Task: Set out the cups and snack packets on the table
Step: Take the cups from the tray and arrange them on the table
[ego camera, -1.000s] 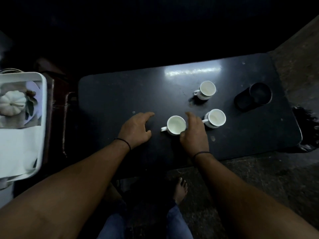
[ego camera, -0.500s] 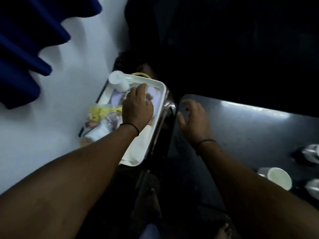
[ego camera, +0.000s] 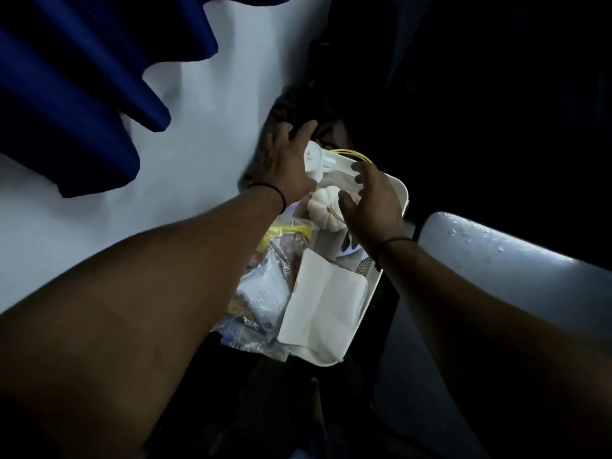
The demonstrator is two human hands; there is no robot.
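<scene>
Packets | in tray | below both hands, untouched

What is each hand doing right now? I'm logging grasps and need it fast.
Left hand: open, fingers spread beside the white cup, not gripping it.
Right hand: open, curled over the white pumpkin in the tray, nothing held.

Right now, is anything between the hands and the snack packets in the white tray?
Partly. The snack packets lie along the tray's left side, mostly uncovered, nearer the person than both hands. A folded white napkin overlaps their right edge. The left hand is at a white container; the right hand hovers over a small white pumpkin.
</scene>
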